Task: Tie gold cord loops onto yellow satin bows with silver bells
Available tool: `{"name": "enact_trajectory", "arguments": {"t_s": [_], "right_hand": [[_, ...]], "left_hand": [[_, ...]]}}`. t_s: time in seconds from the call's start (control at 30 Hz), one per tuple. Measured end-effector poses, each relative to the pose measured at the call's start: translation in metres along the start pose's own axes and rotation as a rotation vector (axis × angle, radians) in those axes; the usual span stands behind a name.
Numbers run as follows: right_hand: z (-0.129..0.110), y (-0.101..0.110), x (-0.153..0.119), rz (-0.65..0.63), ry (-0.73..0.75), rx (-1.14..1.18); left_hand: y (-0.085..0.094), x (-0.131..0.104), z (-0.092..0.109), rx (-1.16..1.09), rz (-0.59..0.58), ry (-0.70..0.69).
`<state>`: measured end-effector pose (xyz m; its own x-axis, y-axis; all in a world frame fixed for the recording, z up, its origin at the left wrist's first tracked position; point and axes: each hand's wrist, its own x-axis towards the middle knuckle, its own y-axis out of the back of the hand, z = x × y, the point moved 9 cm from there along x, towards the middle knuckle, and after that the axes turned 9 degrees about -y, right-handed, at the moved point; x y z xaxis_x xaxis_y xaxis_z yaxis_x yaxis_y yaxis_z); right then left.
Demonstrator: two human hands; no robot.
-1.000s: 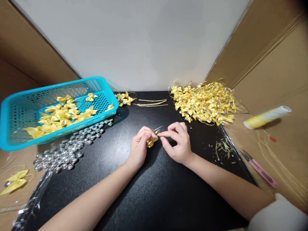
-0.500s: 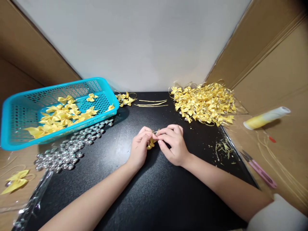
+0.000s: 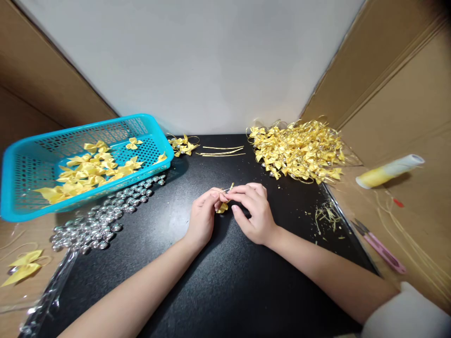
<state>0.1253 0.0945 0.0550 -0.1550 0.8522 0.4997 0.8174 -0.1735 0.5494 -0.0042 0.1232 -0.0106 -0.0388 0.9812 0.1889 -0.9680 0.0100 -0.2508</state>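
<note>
Over the middle of the black tabletop point(image 3: 218, 272), my left hand point(image 3: 202, 216) is closed on a yellow ribbon bow point(image 3: 221, 208), most of which the fingers hide. A thin gold cord point(image 3: 231, 186) runs between the fingertips of both hands, one short end sticking up. My right hand point(image 3: 256, 213) faces the left one, thumb and fingers bent around the cord close to the bow. Whether a bell is attached to this bow I cannot tell. Beyond the hands lie several cut gold cords point(image 3: 221, 151), side by side.
At left stands a turquoise basket point(image 3: 10, 188) of yellow bows, with silver bells point(image 3: 105, 213) along its near side. A heap of finished bows point(image 3: 299, 150) is at back right. Cord scraps point(image 3: 327, 216), pink thread snips point(image 3: 384, 253) and a yellow-white roll point(image 3: 389, 171) lie at right.
The cord between my fingertips has shifted, and its end now points upward above the fingers. My right thumb and fingers have moved slightly; both hands stay in nearly the same place.
</note>
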Motion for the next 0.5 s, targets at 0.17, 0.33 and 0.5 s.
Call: {"name": "enact_trajectory", "arguments": {"t_s": [0.17, 0.33, 0.5], "right_hand": [[0.002, -0.008, 0.002, -0.1, 0.009, 0.096], [0.007, -0.011, 0.005, -0.166, 0.029, 0.224], [0.013, -0.014, 0.006, -0.181, -0.001, 0.246]], "left_hand": [[-0.002, -0.001, 0.0, 0.039, -0.032, -0.006], [-0.003, -0.002, 0.001, 0.054, -0.059, -0.028], [-0.004, -0.002, 0.0, 0.07, -0.066, -0.024]]}}
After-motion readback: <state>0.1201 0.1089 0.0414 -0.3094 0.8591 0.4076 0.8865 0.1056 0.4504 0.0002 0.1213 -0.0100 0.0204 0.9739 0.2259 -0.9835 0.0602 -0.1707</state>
